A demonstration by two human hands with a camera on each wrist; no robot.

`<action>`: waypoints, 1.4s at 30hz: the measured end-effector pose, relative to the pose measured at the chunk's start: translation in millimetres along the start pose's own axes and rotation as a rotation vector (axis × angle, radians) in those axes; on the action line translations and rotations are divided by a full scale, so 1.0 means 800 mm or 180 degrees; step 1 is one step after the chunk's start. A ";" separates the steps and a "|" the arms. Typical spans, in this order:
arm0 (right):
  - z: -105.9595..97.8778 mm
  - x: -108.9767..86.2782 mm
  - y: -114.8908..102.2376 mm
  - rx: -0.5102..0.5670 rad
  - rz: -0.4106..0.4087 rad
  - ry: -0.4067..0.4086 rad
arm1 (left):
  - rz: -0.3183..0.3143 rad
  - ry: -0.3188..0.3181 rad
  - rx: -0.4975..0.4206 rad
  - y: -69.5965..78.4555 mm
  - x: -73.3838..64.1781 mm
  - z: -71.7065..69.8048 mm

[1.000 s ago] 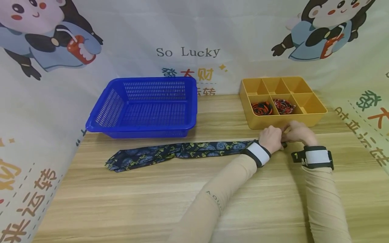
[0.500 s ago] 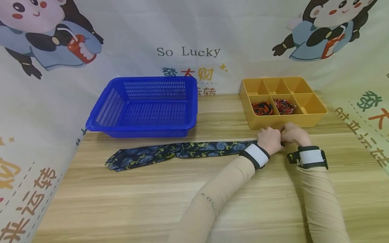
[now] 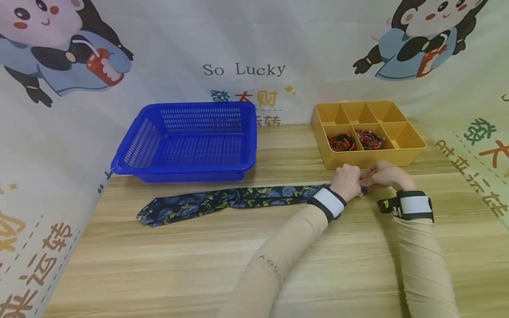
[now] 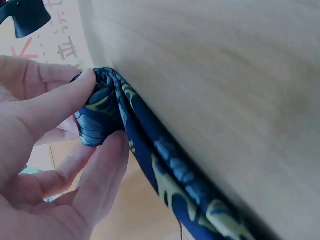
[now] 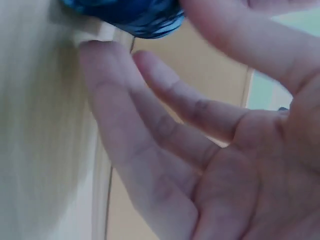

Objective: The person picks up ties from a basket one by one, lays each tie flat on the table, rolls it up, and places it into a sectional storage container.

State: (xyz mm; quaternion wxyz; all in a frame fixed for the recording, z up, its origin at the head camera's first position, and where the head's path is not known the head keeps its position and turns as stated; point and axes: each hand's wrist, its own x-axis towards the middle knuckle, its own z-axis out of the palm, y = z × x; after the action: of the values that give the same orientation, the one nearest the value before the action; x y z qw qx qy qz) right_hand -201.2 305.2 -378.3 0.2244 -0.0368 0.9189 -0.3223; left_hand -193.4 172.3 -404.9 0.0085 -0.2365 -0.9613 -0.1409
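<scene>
A dark navy necktie [image 3: 254, 196] with blue and yellow patterns lies lengthwise across the table, its wide end at the left. Its right end is wound into a small roll [image 4: 97, 117], which my left hand [image 3: 347, 181] pinches between thumb and fingers. From the right, my right hand [image 3: 385, 174] meets the roll with its fingers bent round it. In the right wrist view, the thumb side of that hand touches the roll [image 5: 145, 17] while the lower fingers [image 5: 117, 100] extend below it. In the head view my hands mostly hide the roll.
Right behind my hands stands a yellow six-compartment box [image 3: 370, 157]; two front compartments hold a rolled orange-and-black tie [image 3: 341, 142] and a rolled red patterned tie [image 3: 370, 139]. A blue mesh basket [image 3: 187, 172] stands behind the necktie at the left. Printed cloth [image 3: 167, 57] hangs around the table.
Both hands have shifted slightly left along the necktie, the roll with them. The necktie's wide end, the basket and the box stay in place; the head view has tilted a little.
</scene>
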 end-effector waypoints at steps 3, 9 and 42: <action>0.005 0.003 -0.003 -0.0027 -0.0005 0.0018 | -0.0016 -0.0098 -0.0048 -0.005 -0.001 -0.002; 0.016 0.009 -0.014 0.0037 0.0118 0.0144 | -0.0105 -0.0424 0.0009 -0.012 -0.001 -0.012; 0.025 0.013 -0.029 0.0125 -0.0052 0.0034 | 0.0252 -0.0902 -0.0383 -0.052 0.005 -0.025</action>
State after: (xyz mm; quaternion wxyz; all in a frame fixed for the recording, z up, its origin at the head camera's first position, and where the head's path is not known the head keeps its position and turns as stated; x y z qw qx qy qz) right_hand -203.4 273.1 -381.6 0.2175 -0.0382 0.9132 -0.3423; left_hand -216.7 133.6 -396.7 -0.1359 -0.2919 -0.9326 -0.1631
